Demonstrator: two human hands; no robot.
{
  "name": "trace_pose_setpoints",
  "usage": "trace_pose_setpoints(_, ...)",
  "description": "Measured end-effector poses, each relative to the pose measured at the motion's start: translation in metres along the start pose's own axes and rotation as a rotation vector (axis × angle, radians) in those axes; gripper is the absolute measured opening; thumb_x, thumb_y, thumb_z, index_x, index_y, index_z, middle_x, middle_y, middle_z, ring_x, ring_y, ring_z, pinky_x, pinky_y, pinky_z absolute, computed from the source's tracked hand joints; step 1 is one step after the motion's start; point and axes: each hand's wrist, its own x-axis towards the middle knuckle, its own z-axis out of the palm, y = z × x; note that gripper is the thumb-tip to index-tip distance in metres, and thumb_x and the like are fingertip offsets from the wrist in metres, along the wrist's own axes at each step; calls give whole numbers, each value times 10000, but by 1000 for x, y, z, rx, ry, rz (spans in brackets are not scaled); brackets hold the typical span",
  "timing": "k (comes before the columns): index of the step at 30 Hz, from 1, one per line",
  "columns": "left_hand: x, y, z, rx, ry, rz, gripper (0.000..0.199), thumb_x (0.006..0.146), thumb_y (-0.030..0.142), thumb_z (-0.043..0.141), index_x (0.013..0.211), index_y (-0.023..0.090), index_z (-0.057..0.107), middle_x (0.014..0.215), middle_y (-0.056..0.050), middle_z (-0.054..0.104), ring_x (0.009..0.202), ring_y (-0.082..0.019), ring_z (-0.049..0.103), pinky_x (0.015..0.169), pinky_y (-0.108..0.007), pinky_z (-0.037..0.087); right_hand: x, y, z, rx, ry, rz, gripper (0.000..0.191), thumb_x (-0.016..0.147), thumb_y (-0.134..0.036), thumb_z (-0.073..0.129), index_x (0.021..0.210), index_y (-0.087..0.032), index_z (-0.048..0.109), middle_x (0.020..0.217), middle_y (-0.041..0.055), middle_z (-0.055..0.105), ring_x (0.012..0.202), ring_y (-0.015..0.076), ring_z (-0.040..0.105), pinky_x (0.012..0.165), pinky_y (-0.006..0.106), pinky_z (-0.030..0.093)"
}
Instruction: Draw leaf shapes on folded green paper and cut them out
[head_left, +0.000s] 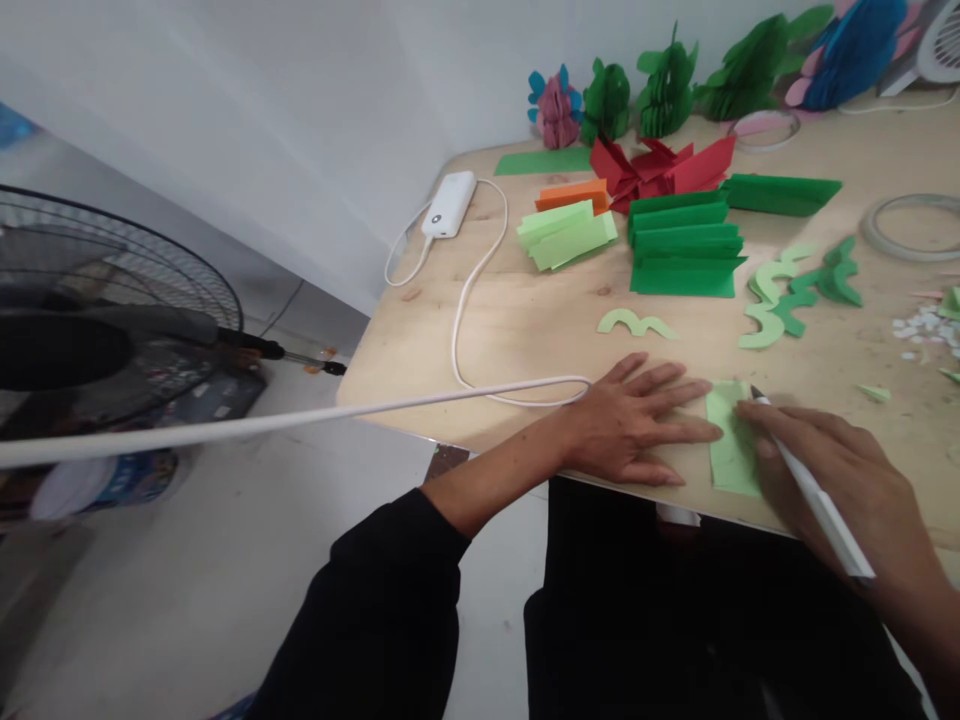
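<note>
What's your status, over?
Right hand holding slim white pen at light-green rectangular paper. Left hand spread, fingers at paper's edge. White cable looped beside left hand.

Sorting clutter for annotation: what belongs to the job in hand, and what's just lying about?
In the job:
white pen, in the right grip
light-green sheet, at the pen's tip
wavy cut-out, probably

Just lying about, as far as I can judge:
white corded box
black fan
red folded paper
paper figures by the wall

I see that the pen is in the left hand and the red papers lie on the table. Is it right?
Not quite: the head view shows the pen in the right hand, not the left hand. The red papers do lie on the table.
</note>
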Motion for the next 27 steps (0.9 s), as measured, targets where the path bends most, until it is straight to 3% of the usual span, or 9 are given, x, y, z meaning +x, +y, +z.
trace_pose_setpoints(12,-1,0,0,-4,-4,10,600,929,677,424,1436,368,514,1589,-46,401,1476,-311,313,1205,-542,185,-3,-1,4,86,52,-2,326,956,-269,478,1236,-178,617,1057,108,723,987,235,681,829,337,503)
trace_pose_setpoints(27,-1,-1,1,3,15,13,602,922,694,420,1420,375,528,1578,-37,418,1468,-298,324,1198,-533,202,-6,-3,3,89,27,-10,367,950,-245,471,1283,-142,584,1058,135,721,1043,300,648,847,393,482)
